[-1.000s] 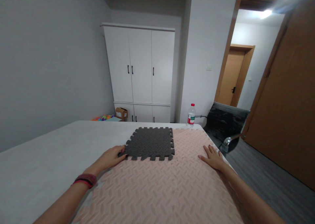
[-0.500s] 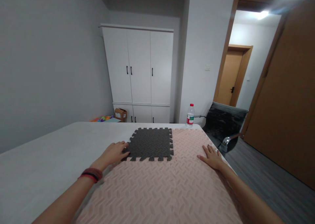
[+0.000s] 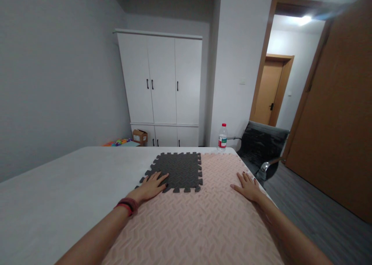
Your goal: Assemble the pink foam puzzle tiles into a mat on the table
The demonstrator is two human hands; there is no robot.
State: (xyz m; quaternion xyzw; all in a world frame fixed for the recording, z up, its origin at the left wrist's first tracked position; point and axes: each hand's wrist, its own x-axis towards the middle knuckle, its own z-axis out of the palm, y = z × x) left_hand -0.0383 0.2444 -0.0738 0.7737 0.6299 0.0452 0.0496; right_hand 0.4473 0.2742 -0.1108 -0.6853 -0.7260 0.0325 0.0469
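Note:
A dark grey interlocking foam tile (image 3: 178, 170) lies on the white table (image 3: 58, 191), joined at its right and near edges to a spread of pink foam tiles (image 3: 197, 226). My left hand (image 3: 152, 185) lies flat with fingers spread on the grey tile's near left corner, a red and black band on its wrist. Over on the pink tiles near the table's right edge, my right hand (image 3: 246, 186) rests flat, fingers stretched out. Neither hand holds anything.
A water bottle (image 3: 222, 137) with a red cap stands at the table's far right corner. A black office chair (image 3: 266, 148) sits beside the table on the right. Behind are a white wardrobe (image 3: 161, 86), a small cardboard box (image 3: 139, 135), colourful items on the floor and an open wooden door (image 3: 337, 113).
My left hand has slid from the grey tile's left edge onto its near left corner and now lies flat on it. The right hand has stayed put. The view has shifted slightly right.

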